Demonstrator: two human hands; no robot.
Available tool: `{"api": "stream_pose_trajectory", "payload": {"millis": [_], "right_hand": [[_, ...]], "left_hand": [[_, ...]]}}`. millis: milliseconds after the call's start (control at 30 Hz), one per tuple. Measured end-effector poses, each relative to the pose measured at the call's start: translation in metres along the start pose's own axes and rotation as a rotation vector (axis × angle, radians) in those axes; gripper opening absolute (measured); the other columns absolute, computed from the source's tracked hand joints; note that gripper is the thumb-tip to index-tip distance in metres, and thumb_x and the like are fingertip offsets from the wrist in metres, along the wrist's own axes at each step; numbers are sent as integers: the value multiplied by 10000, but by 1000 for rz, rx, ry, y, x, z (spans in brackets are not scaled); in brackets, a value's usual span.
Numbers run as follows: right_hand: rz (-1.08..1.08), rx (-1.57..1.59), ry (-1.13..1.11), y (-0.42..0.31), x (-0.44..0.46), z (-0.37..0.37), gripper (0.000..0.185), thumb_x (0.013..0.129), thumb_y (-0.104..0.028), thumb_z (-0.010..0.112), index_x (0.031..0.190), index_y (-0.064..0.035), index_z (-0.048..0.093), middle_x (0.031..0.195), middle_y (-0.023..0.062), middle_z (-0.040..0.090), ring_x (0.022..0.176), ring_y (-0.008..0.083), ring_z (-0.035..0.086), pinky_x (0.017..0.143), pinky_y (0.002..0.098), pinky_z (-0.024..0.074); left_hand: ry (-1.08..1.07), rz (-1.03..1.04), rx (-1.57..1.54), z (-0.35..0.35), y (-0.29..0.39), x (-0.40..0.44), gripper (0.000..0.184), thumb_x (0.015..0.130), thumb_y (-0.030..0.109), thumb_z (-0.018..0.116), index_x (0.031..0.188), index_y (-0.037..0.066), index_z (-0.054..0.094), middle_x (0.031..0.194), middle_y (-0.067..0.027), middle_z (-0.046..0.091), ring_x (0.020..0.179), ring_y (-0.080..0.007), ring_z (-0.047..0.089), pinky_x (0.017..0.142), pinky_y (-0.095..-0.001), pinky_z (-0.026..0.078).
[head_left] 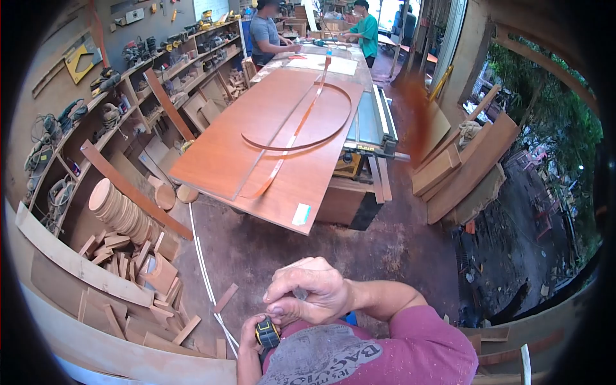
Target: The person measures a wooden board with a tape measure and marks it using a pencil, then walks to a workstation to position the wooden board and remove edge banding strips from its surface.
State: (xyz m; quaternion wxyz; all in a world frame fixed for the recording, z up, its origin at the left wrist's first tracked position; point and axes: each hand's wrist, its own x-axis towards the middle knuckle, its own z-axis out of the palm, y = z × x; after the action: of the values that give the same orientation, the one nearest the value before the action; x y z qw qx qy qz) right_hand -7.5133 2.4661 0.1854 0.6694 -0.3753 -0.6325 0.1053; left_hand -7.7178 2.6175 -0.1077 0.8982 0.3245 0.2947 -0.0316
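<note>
A black and yellow tape measure (267, 332) is held in my left hand (251, 332), close to my body at the bottom of the view. Just above and to the right of it, my right hand (308, 292) is closed, with curled fingers and the thumb near the fingertips; whatever it may pinch is too small to tell. Beyond my hands lies a large reddish-brown board (218, 154) on a table. A thin curved strip (350, 106) and a long straight strip (292, 138) rest on it, and a small white-green label (301, 214) is near its front corner.
Two people (263, 32) (367, 32) stand at the table's far end. Shelves of power tools (128, 106) line the left wall. Wood offcuts (128, 263) lie at lower left, leaning planks (471, 170) at right. A brown blur (417, 122) hangs right of the table.
</note>
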Motion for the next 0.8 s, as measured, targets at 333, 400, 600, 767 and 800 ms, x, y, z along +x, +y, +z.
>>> {"api": "stream_pose_trajectory", "payload": {"millis": [333, 400, 600, 767, 800], "right_hand": [[574, 217, -138, 38, -98, 69, 157, 986, -105, 601, 1083, 14, 630, 939, 86, 681, 847, 157, 644, 755, 316, 507], [582, 163, -247, 39, -109, 73, 155, 978, -101, 609, 1086, 7, 635, 939, 93, 683, 846, 188, 657, 756, 325, 502], [458, 125, -253, 50, -121, 76, 155, 982, -90, 588, 1103, -9, 640, 910, 85, 662, 875, 223, 675, 770, 355, 511], [517, 138, -296, 50, -121, 77, 176, 1004, -102, 548, 1146, -13, 602, 896, 84, 650, 846, 209, 673, 744, 339, 515], [528, 152, -293, 52, -123, 77, 178, 1008, -103, 540, 1153, -14, 595, 880, 84, 649, 826, 207, 672, 730, 337, 515]], "left_hand": [[37, 48, 9, 0, 8, 0, 380, 858, 170, 535, 1101, -109, 622, 959, -237, 696, 844, -321, 701, 769, -403, 598], [54, 20, 47, 2, 10, 4, 378, 863, 172, 536, 1104, -105, 624, 971, -235, 698, 875, -319, 700, 795, -400, 594], [77, -2, 16, 4, 9, 5, 384, 873, 188, 540, 1121, -97, 614, 988, -237, 703, 867, -317, 701, 780, -402, 595], [65, 6, 45, 6, 16, 7, 398, 866, 194, 553, 1129, -100, 607, 977, -239, 703, 837, -311, 704, 761, -394, 598], [68, 2, 38, 3, 14, 7, 398, 864, 193, 554, 1127, -100, 608, 975, -239, 703, 836, -312, 704, 755, -394, 600]]}}
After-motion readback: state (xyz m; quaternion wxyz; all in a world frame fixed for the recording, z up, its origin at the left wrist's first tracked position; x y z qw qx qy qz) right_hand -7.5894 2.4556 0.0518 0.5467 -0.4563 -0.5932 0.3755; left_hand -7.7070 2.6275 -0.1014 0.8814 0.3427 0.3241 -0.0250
